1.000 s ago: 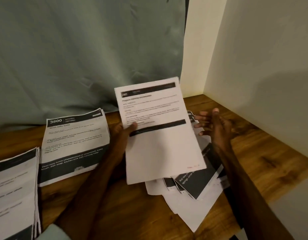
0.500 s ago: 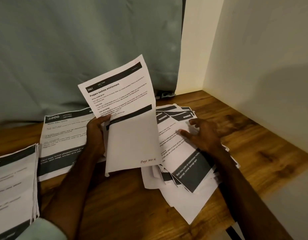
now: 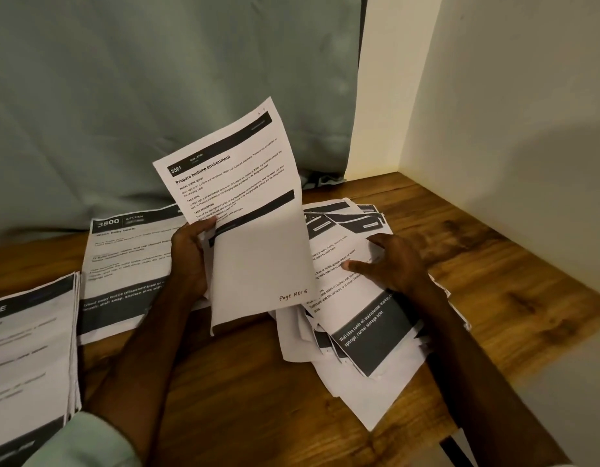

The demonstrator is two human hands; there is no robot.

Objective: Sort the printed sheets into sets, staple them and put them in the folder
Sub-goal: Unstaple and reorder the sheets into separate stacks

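Left hand [image 3: 190,257] pinches sheets [image 3: 244,183] while the flat right hand [image 3: 396,261] pins the three-o'clock pile [image 3: 369,345], which looks liable to slide.

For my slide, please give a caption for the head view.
Left hand holds sheet 3561; right hand rests on the loose pile.

White black-banded sheets [image 3: 258,264], brown wood-grain table [image 3: 494,298]
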